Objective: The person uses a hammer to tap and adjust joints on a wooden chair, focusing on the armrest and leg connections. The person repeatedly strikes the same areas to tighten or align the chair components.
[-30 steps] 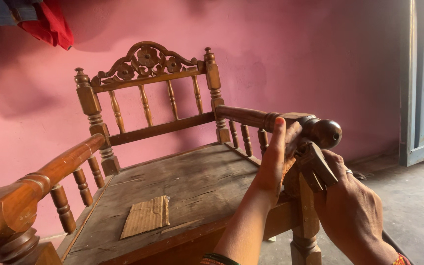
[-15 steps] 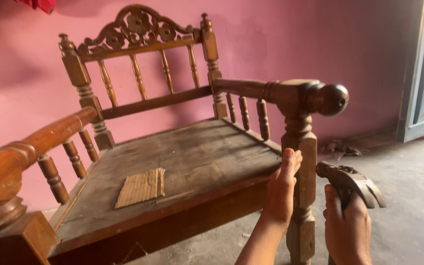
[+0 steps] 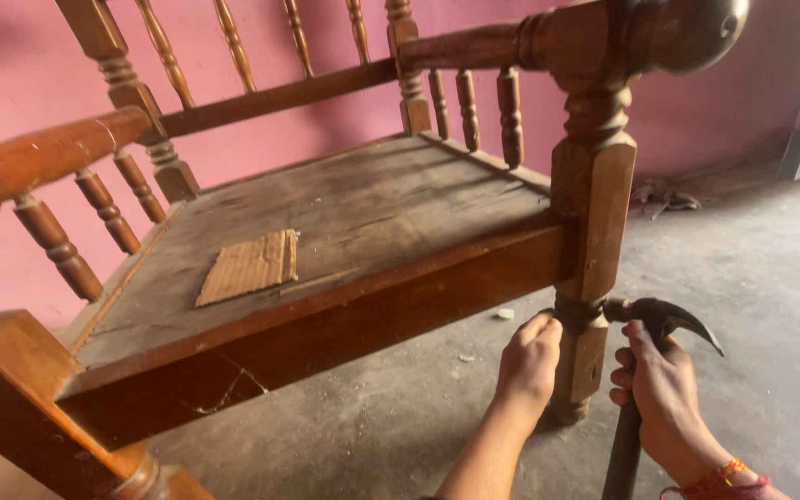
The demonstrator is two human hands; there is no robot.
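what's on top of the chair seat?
A flat piece of cardboard lies on the seat, near its front left. The rest of the seat shows bare, worn wood. What is under the cardboard is hidden.

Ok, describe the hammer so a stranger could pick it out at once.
Start at the big wooden armchair against the pink wall and follow its front right leg down toward the grey floor. Beside the leg's lower part, the right hand holds the hammer close under its head, while the left hand touches the leg. It is the only dark metal thing there, with a curved claw.
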